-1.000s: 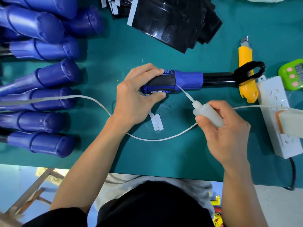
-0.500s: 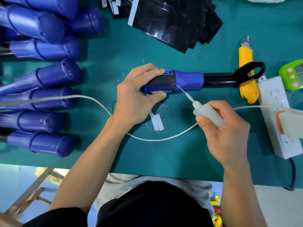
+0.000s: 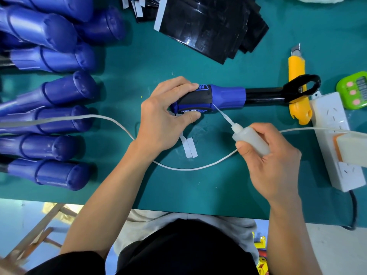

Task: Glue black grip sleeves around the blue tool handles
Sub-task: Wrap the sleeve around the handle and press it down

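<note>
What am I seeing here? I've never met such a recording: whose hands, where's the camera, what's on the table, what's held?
No machine: a person's bare hands, filmed by one head-worn camera looking down. The left hand grips a blue plastic tool handle with a black grip sleeve on it. The right hand holds a small translucent glue bottle, its nozzle at the sleeve's edge. On the green table lie bare blue handles at left, black sleeve sheets at top, a yellow utility knife and a white power strip.
</note>
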Demonstrator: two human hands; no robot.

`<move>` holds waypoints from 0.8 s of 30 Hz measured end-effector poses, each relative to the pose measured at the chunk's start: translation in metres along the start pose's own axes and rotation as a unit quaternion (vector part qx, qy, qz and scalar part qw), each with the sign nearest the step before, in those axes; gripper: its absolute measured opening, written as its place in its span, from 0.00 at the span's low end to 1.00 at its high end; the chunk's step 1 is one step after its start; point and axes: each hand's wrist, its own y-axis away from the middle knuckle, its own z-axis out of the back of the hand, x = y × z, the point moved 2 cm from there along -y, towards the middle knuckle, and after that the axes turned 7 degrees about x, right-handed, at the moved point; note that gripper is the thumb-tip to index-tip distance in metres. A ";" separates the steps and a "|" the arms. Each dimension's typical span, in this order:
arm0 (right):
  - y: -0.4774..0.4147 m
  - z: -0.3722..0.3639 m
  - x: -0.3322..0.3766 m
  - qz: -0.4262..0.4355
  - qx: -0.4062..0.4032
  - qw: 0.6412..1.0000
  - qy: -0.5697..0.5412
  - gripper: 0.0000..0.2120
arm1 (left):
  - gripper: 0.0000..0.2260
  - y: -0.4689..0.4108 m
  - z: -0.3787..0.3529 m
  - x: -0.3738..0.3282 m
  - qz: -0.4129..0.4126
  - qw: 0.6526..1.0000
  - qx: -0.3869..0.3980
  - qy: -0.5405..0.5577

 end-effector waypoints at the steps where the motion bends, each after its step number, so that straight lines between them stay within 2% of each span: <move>1: 0.000 -0.001 0.000 -0.001 0.001 1.000 -0.002 0.10 | 0.25 0.000 0.000 0.000 0.000 1.000 0.000 0.000; 24: 0.008 0.001 0.001 0.012 -0.018 0.999 -0.025 0.09 | 0.24 0.000 -0.001 0.001 -0.003 1.000 0.000 0.003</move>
